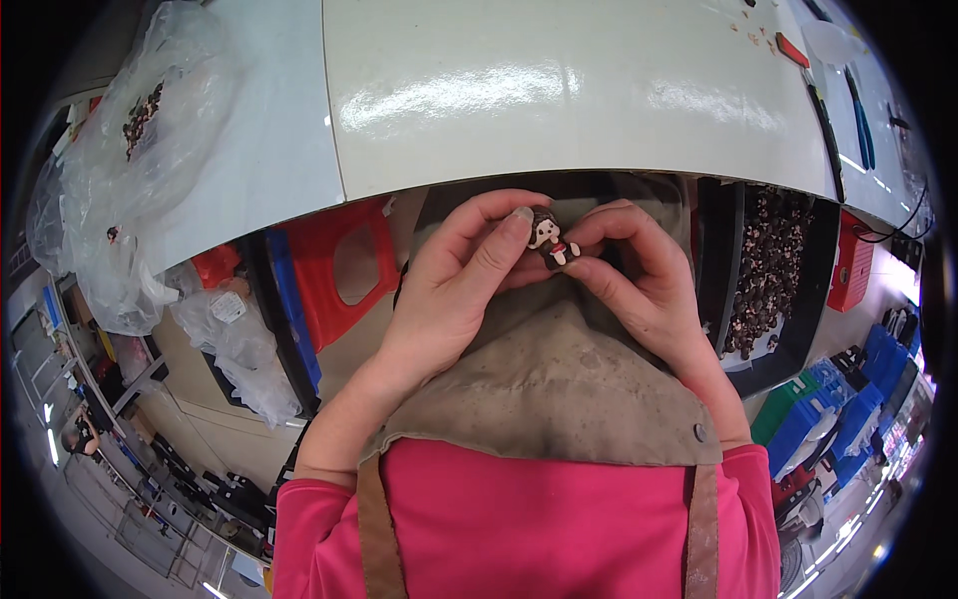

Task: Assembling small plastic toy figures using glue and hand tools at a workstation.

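A tiny figurine (551, 240) with a dark brown head, pale face and a red spot on its body sits between both my hands, just below the white table's (559, 90) near edge and over my grey-brown apron (549, 379). My left hand (454, 290) pinches its head between thumb and fingertips. From the other side, my right hand (649, 275) grips its body and legs with thumb and forefinger. Both sleeves are pink.
A black bin (773, 270) full of small dark figurines stands at my right. A red stool (339, 270) and clear plastic bags (130, 150) of parts lie at my left. Pliers and cutters (843, 100) rest on the table's far right. Blue crates (848, 409) stand lower right.
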Tool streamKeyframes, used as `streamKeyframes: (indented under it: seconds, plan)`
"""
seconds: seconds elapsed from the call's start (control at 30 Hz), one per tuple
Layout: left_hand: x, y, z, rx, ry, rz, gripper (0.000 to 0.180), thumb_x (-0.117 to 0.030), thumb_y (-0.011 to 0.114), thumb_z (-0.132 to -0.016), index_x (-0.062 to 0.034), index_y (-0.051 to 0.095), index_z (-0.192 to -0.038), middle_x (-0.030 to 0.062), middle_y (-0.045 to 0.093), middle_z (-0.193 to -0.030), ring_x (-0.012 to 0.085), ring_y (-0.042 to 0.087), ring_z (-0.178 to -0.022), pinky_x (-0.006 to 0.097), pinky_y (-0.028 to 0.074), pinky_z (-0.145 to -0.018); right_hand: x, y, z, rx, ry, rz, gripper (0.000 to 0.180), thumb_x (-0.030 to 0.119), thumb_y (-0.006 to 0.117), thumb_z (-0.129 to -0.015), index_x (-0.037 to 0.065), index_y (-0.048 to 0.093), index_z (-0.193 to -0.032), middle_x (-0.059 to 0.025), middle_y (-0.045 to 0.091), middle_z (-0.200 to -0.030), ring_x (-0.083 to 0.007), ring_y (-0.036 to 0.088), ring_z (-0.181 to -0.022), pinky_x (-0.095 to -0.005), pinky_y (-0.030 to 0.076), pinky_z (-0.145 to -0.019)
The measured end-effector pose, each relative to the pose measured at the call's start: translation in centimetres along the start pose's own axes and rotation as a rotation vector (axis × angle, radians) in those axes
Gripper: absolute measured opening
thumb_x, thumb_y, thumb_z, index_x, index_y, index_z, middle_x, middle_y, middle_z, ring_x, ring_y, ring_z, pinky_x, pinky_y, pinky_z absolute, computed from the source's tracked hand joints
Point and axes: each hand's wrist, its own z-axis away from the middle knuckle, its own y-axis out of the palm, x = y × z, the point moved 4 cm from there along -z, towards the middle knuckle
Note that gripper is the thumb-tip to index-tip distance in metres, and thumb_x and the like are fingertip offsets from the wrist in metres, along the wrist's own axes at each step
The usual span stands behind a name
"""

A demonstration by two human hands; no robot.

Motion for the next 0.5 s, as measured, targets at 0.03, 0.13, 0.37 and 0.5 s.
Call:
streamKeyframes:
  seconds: [0.03, 0.13, 0.37, 0.5]
  plan:
    - [0.00, -0.01, 0.00, -0.003, -0.001, -0.004, 0.029, -0.022, 0.045, -0.095, -0.0034, 0.048, -0.117, 0.0044, 0.056, -0.101, 0.0131, 0.058, -0.095, 0.028, 0.049, -0.087, -0.17, 0.02, 0.01, 0.008, 0.017, -0.021, 0.021, -0.002, 0.063, -0.078, -0.001, 0.053, -0.097, -0.0067, 0.055, -0.094, -0.0142, 0.051, -0.088, -0.0262, 0.041, -0.078]
    - [0.00, 0.08, 0.03, -0.040, -0.029, 0.004, 0.030, -0.022, 0.043, -0.095, -0.0047, 0.047, -0.119, 0.0038, 0.057, -0.101, 0.0128, 0.058, -0.094, 0.030, 0.049, -0.085, -0.24, 0.25, 0.19, -0.003, 0.071, -0.089, 0.024, -0.003, 0.061, -0.080, -0.001, 0.052, -0.101, -0.0055, 0.054, -0.096, -0.0122, 0.051, -0.089, -0.0248, 0.041, -0.079]
    - [0.51, -0.04, -0.33, -0.002, -0.088, 0.069, 0.033, -0.025, 0.041, -0.096, -0.0026, 0.047, -0.120, 0.0050, 0.057, -0.102, 0.0133, 0.058, -0.094, 0.029, 0.050, -0.084, -0.17, 0.53, 0.17, -0.032, 0.093, -0.290, 0.029, -0.005, 0.061, -0.080, 0.000, 0.050, -0.106, -0.0040, 0.054, -0.097, -0.0096, 0.052, -0.088, -0.0227, 0.042, -0.079]
    - [0.80, -0.11, -0.50, 0.056, -0.126, 0.160, 0.034, -0.026, 0.039, -0.097, -0.0015, 0.048, -0.119, 0.0061, 0.057, -0.103, 0.0128, 0.058, -0.093, 0.028, 0.049, -0.084, 0.10, 0.48, 0.01, -0.034, 0.096, -0.279, 0.030, -0.005, 0.061, -0.080, 0.000, 0.050, -0.107, -0.0040, 0.054, -0.097, -0.0092, 0.053, -0.088, -0.0222, 0.042, -0.079]
